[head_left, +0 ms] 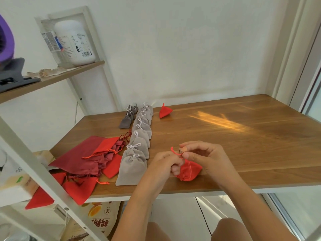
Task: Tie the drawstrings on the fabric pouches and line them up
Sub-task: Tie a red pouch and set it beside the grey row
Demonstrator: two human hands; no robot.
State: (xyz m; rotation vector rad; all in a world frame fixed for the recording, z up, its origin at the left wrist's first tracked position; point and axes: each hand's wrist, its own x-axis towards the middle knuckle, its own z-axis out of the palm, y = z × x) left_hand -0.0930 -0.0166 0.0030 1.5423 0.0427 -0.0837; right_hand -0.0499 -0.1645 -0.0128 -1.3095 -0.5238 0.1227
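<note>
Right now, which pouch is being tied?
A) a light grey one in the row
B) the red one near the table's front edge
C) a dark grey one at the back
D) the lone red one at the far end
B: left grip and right grip pinch the red drawstring above that red pouch.

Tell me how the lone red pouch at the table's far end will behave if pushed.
The lone red pouch is soft fabric, so it will likely dent and slide, not roll. It stands tilted, so a nudge may topple it.
</note>
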